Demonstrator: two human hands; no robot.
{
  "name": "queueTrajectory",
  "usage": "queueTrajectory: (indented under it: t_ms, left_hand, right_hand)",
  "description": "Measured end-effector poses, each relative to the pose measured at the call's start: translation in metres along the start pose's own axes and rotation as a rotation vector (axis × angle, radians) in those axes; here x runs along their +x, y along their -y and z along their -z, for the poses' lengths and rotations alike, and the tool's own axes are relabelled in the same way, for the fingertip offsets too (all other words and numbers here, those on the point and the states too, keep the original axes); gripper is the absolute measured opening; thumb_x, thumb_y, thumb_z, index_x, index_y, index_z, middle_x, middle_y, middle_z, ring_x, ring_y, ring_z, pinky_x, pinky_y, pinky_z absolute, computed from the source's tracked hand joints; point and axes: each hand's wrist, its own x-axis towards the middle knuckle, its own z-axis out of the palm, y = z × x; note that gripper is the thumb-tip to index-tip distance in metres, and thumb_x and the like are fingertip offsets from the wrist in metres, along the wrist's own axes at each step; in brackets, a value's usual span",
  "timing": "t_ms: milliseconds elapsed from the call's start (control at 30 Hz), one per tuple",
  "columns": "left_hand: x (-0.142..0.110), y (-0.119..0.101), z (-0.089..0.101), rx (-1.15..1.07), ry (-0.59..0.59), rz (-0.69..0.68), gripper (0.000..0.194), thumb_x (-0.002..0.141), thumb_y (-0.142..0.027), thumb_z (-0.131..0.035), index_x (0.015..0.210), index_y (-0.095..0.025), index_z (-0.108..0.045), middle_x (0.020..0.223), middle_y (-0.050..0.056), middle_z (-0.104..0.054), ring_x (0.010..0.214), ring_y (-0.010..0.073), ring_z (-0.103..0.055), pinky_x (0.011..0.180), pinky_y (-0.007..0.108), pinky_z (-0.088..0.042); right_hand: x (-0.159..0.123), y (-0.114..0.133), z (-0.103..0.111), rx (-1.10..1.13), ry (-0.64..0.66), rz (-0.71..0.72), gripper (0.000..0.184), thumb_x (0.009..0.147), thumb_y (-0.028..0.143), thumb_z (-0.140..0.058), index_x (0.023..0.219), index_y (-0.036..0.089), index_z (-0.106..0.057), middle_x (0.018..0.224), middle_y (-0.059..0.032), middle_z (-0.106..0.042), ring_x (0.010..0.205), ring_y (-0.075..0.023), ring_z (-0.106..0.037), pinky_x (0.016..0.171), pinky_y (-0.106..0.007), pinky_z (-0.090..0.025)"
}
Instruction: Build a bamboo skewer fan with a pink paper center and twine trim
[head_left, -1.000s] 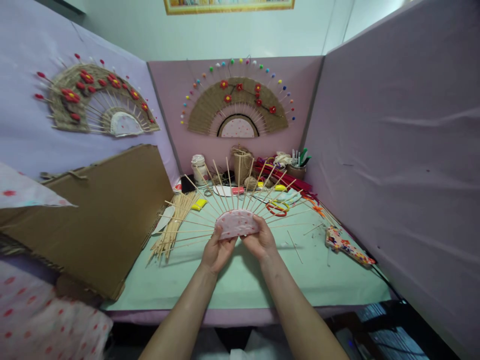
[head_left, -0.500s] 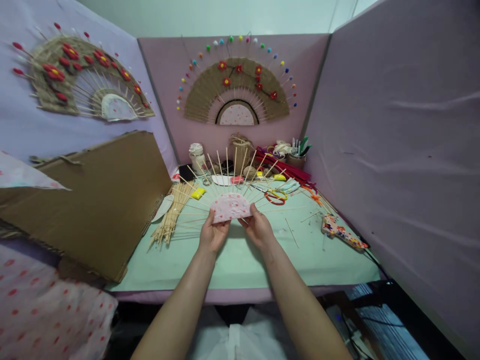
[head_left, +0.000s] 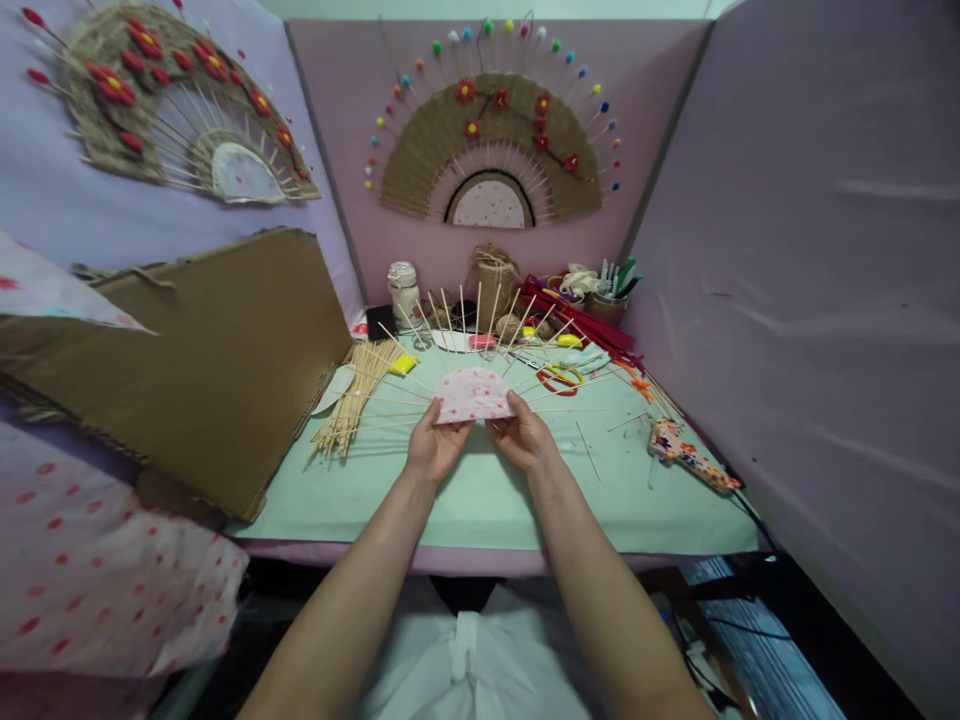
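A half-round fan base (head_left: pixel 474 394) covered in pink cloth with red dots is held above the table, its straight edge toward me. Thin wooden sticks (head_left: pixel 462 312) spread out from its curved side and ends. My left hand (head_left: pixel 436 442) grips the lower left corner, thumb on top and fingers underneath. At the lower right corner my right hand (head_left: pixel 523 432) pinches it the same way. The fingers under the base are partly hidden.
Bundled sticks (head_left: pixel 356 397) lie left, beside a cardboard sheet (head_left: pixel 180 370). Scissors (head_left: pixel 559 380), a jar (head_left: pixel 405 293) and a twine-wrapped pot (head_left: pixel 493 285) stand or lie behind. A flower-patterned glue gun (head_left: pixel 694 458) rests right. Finished fans (head_left: pixel 420 150) hang on the walls.
The camera view has shifted, so the walls sit higher in the picture. The fan base is tilted slightly differently, and both hands keep their hold on its corners.
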Motion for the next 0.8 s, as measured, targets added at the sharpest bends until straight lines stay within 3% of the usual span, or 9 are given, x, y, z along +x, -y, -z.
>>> queueTrajectory:
  t_ms: [200,433,600,800]
  left_hand:
    - [-0.001,0.001,-0.002,-0.026,0.001,-0.001,0.029,0.095,-0.023,-0.05,0.119,-0.015,-0.062,0.105,0.011,-0.074,0.101,0.0209,-0.069,0.094,0.037,-0.052]
    - [0.003,0.005,0.005,-0.036,-0.116,-0.048,0.016,0.087,-0.015,-0.063,0.103,-0.017,-0.065,0.091,0.006,-0.075,0.083,0.015,-0.071,0.088,0.031,-0.055]
    - [0.002,0.004,0.009,-0.021,-0.074,-0.065,0.011,0.085,-0.008,-0.063,0.092,-0.016,-0.063,0.086,0.004,-0.075,0.081,0.0124,-0.071,0.087,0.027,-0.055]
    - [-0.002,0.007,0.007,0.023,-0.034,-0.058,0.019,0.077,-0.004,-0.07,0.091,-0.015,-0.064,0.085,0.003,-0.074,0.082,0.0137,-0.071,0.094,0.03,-0.053]
  right_hand:
    - [-0.005,-0.002,-0.005,0.003,0.037,0.076,0.011,0.073,0.02,-0.076,0.08,0.019,-0.067,0.074,0.0011,-0.074,0.065,-0.012,-0.067,0.062,-0.023,-0.055]
    - [-0.017,-0.009,-0.017,-0.053,0.143,0.234,0.016,0.067,0.018,-0.079,0.078,0.019,-0.069,0.08,0.001,-0.074,0.073,-0.0111,-0.065,0.069,-0.022,-0.053]
    - [-0.021,-0.013,-0.019,-0.04,0.179,0.261,0.025,0.064,0.03,-0.082,0.084,0.022,-0.069,0.089,0.0017,-0.074,0.084,-0.0131,-0.065,0.076,-0.025,-0.053]
    - [-0.019,-0.016,-0.019,-0.011,0.139,0.273,0.022,0.066,0.035,-0.079,0.08,0.023,-0.066,0.082,0.0024,-0.072,0.08,-0.0139,-0.065,0.075,-0.027,-0.052]
